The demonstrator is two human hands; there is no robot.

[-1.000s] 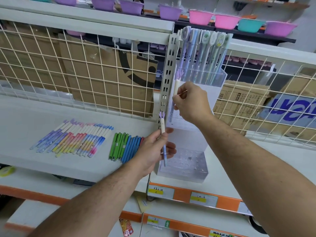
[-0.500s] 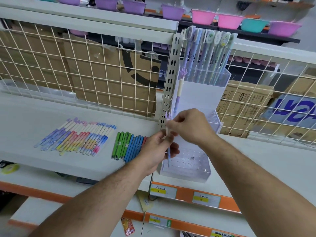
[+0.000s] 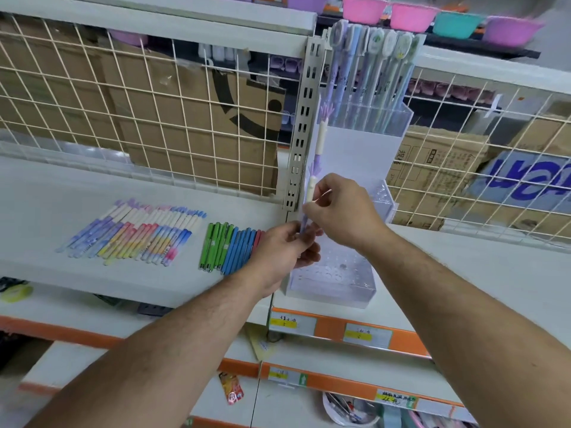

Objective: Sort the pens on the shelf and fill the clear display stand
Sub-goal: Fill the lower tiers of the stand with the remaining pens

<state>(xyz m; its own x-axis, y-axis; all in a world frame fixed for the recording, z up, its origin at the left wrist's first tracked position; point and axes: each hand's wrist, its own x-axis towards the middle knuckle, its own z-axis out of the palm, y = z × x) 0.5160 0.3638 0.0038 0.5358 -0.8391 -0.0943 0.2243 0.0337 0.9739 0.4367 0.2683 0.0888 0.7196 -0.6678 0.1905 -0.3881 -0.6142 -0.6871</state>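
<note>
Both hands pinching one lavender-topped pen (image 3: pixel 310 193), right hand (image 3: pixel 343 214) above left hand (image 3: pixel 287 251), just before the clear display stand (image 3: pixel 364 156); back tier filled, front holes empty, sorted pastel pens (image 3: pixel 136 231) and green-blue pens (image 3: pixel 230 250) waiting left.

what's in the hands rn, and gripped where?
Both hold one purple-topped pen: right hand pinches its cream upper barrel, left hand its lower end. Upright, beside the clear stand.
</note>
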